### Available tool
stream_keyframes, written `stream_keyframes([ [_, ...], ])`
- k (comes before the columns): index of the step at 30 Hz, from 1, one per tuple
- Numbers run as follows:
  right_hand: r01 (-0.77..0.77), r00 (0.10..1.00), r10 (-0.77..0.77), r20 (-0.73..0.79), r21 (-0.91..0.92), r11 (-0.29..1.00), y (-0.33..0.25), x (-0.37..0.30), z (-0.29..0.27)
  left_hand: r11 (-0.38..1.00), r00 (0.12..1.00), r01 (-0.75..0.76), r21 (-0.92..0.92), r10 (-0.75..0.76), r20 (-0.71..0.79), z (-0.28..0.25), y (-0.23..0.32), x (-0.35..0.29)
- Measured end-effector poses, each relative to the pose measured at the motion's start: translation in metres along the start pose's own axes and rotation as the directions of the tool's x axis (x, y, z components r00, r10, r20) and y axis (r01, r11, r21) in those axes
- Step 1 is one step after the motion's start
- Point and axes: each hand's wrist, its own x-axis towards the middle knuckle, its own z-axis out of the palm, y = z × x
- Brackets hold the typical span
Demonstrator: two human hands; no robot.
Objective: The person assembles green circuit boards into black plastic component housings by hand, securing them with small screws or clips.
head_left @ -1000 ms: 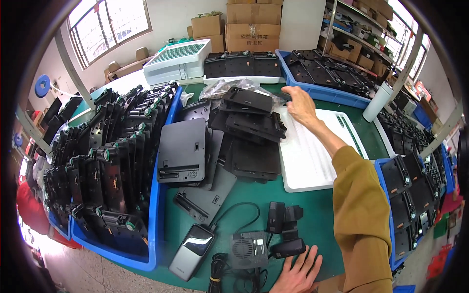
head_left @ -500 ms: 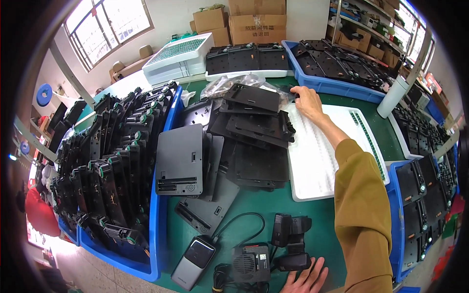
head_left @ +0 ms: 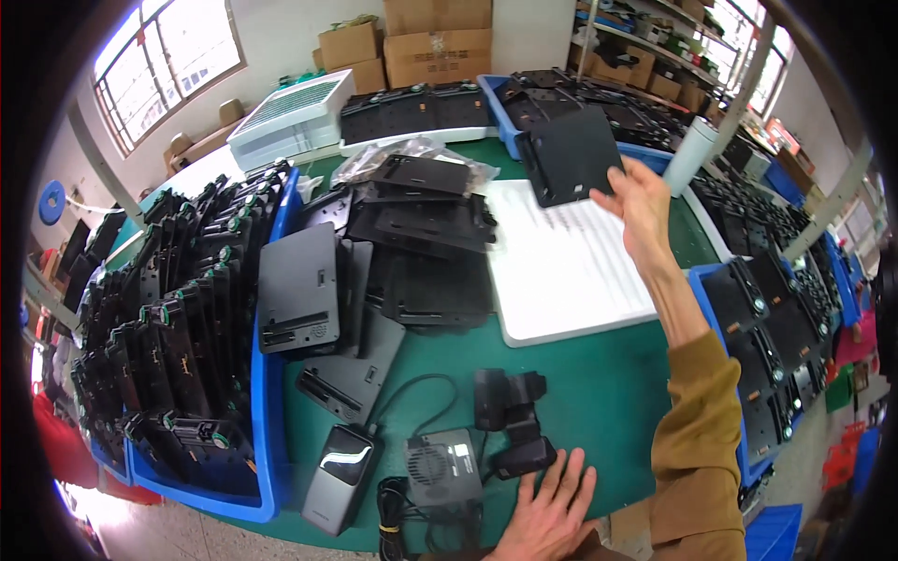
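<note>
My right hand [head_left: 645, 210] is raised at the far right of the bench, fingers and thumb pinching the lower right corner of a black plastic panel [head_left: 572, 154]. The panel is held up at a tilt above the far end of a white foam tray [head_left: 585, 280]. Palm down on the green bench top lies my left hand [head_left: 550, 510], fingers spread and holding nothing. Its fingertips are close to a black folding bracket-like device [head_left: 510, 416]. To the left of the tray, black panels [head_left: 440, 290] are heaped, with several dark grey covers [head_left: 301, 280] leaning beside them.
A blue crate [head_left: 269, 449] packed with upright black parts stands left; another blue crate [head_left: 720, 280] is at the right. Nearer me lie a grey power bank [head_left: 341, 477], a small vented box [head_left: 441, 467] and cables. A white bottle [head_left: 692, 154] stands at the far right.
My right hand has come up from beyond the tray's far edge, now lifting the black panel. My left hand stays flat on the bench. The whole view has shifted a little.
</note>
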Motion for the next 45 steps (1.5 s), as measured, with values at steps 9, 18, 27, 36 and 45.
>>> stream_keyframes([
  [9, -0.438, 0.898, 0.419, 0.135, 0.356, 0.825, -0.020, -0.159, -0.103, 1.000, 0.999, -0.010, -0.001, 0.010, -0.045, 0.009, -0.001, -0.001],
  [18, -0.446, 0.879, 0.477, 0.007, 0.370, 0.815, -0.040, -0.245, -0.140, 1.000, 0.999, 0.008, -0.004, -0.009, -0.040, 0.015, 0.003, -0.002],
  [27, 0.603, 0.790, -0.343, 0.508, -0.545, 0.583, -0.019, -0.269, -0.149, 0.992, 0.988, 0.019, -0.125, -0.038, -0.152, 0.020, -0.003, -0.008],
  [36, 0.394, 0.854, -0.060, 0.516, -0.570, 0.721, -0.004, -0.266, -0.162, 1.000, 1.000, 0.011, -0.008, -0.011, -0.019, 0.012, 0.004, 0.003],
  [45, 0.365, 0.812, 0.057, 0.580, -0.583, 0.726, -0.009, -0.248, -0.158, 0.997, 0.995, 0.069, 0.022, -0.071, 0.069, 0.008, 0.008, 0.008],
])
